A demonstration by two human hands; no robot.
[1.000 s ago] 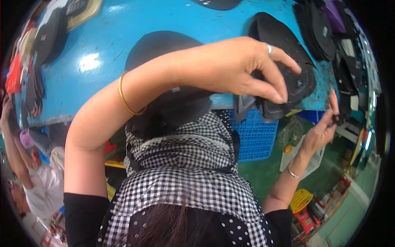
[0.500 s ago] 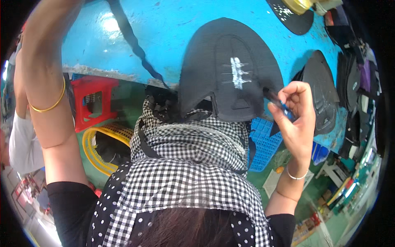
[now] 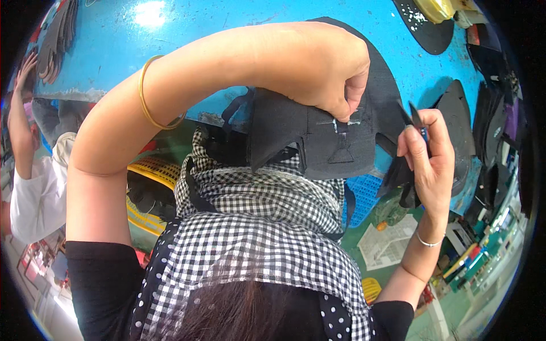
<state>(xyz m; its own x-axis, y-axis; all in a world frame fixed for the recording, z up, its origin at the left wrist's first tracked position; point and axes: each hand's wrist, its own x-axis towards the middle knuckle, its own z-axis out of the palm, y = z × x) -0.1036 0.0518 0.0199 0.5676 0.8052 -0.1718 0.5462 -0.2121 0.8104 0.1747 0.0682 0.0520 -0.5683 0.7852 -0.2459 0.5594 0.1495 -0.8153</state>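
Observation:
A large black foam panel point(image 3: 272, 128) with a rounded far end and notched near edge lies at the table's front edge, partly over my lap. My left hand point(image 3: 335, 71) reaches across it from the left, fingertips pinched and pressed down on the white glue marks. A black strap point(image 3: 236, 108) runs out from under my left forearm near the table edge; its end seems to be under those fingertips, though the hand covers most of it. Right of the panel, my right hand point(image 3: 427, 153) holds small thread snips point(image 3: 418, 120), their two dark blades pointing away from me and apart.
More black foam panels point(image 3: 455, 122) are stacked at the right. A yellow container point(image 3: 437, 8) stands by a white-spotted black piece at the far right. Dark strips point(image 3: 60, 40) lie far left, near another person's hand point(image 3: 25, 71). Below are a yellow basket point(image 3: 149, 170) and a blue crate point(image 3: 359, 199).
My left arm has swung in from the far left, bringing the hand onto the glue marks, and the strap has moved with it. My right hand with the snips has shifted slightly right.

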